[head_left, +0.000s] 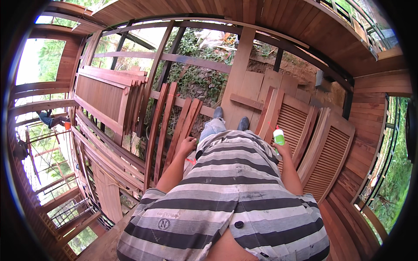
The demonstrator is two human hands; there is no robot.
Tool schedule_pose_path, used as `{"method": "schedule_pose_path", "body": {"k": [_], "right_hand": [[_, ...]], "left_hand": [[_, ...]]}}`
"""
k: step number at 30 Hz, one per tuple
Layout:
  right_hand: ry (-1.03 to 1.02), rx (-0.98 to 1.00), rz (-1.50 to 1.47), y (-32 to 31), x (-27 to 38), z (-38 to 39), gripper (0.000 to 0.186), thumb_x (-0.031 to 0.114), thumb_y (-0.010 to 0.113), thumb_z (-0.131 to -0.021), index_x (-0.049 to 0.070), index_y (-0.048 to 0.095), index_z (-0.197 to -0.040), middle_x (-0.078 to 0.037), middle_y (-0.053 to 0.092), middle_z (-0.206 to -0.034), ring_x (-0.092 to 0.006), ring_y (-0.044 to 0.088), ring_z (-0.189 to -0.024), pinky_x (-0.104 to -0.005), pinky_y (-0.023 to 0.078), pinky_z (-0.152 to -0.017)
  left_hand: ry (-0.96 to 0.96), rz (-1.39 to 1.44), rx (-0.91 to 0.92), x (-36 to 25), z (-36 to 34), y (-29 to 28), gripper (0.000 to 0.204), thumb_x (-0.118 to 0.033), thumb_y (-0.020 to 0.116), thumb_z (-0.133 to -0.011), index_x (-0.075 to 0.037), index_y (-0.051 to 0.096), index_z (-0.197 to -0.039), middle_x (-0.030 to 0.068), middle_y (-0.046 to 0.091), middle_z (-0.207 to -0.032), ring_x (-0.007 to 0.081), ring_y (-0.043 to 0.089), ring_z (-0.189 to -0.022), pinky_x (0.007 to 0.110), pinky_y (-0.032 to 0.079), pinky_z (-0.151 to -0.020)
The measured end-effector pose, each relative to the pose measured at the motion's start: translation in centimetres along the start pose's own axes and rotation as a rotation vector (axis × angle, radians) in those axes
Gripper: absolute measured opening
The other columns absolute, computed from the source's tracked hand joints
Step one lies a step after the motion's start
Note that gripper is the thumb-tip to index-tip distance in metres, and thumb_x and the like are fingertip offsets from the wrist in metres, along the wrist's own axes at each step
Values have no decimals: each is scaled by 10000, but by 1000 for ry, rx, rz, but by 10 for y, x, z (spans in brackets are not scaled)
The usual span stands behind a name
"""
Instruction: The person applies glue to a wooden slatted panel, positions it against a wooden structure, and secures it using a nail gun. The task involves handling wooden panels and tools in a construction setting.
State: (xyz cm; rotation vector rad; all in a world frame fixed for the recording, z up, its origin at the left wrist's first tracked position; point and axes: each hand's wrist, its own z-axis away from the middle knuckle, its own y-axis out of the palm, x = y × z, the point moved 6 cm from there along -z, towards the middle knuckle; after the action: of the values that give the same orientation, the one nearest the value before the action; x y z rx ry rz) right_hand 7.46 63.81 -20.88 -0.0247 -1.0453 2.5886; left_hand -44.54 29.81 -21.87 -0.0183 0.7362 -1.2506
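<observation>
My right hand (284, 150) is wrapped round the lower part of a squeeze bottle (278, 136), white and green with a red tip pointing up and away from me. It is held at my right side, over a louvred wooden panel (298, 118). My left hand (188, 145) hangs at my left side with its fingers curled in; whatever they may hold is too small to make out. Close beside it stand several long reddish-brown boards (182, 122), leaning outward. A thin red strip (190, 161) shows below that hand.
My boots (218, 112) stand on a plank walkway (237, 78). More louvred panels (329, 152) lean at the right, and a stack of framed panels (102, 99) stands at the left. Open framing shows ground and plants below. Far left, another person (51, 119) is near an orange bucket (67, 125).
</observation>
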Motion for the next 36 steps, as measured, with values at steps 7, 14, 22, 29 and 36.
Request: {"method": "schedule_pose_path", "body": {"k": [7,14,22,29,36], "right_hand": [[44,51,4,1,3,-4,810,572,873,-713,53,669,-1300,-251,736,-1268,-394,713,-1197,-506,551,-997],[33,7,40,-11,2,-2,751,579,859,-748,104,687,-1304,-210,736,-1296,-388,707,-1210,-515,553,-1003],[25,23,-61,-19,8,22,831,608,863,-716,57,666,-1307,-243,719,-1314,-408,692,-1236,-515,541,-1026],[25,21,-65,-14,3,11,847,612,865,-706,44,671,-1302,-249,722,-1302,-414,699,-1218,-513,543,-1020],[3,-30,-10,-10,-7,-4,728,617,846,-746,119,698,-1256,-189,751,-1255,-393,719,-1178,-528,569,-969]], "left_hand": [[90,54,2,-42,-10,7,342,-243,709,-1026,31,712,-1230,117,762,-1005,173,718,-875,331,586,-749],[114,92,23,-86,-1,14,343,-223,705,-1027,55,708,-1228,117,763,-1006,156,715,-868,312,581,-738],[55,-21,49,-56,0,9,381,-268,664,-1056,15,699,-1309,111,765,-1058,164,713,-869,320,583,-781],[70,20,23,-47,-1,9,347,-256,685,-1034,31,715,-1228,107,759,-997,175,718,-855,321,588,-742],[66,24,41,-77,7,18,357,-257,695,-1024,46,719,-1211,102,760,-970,169,713,-830,317,573,-745]]}}
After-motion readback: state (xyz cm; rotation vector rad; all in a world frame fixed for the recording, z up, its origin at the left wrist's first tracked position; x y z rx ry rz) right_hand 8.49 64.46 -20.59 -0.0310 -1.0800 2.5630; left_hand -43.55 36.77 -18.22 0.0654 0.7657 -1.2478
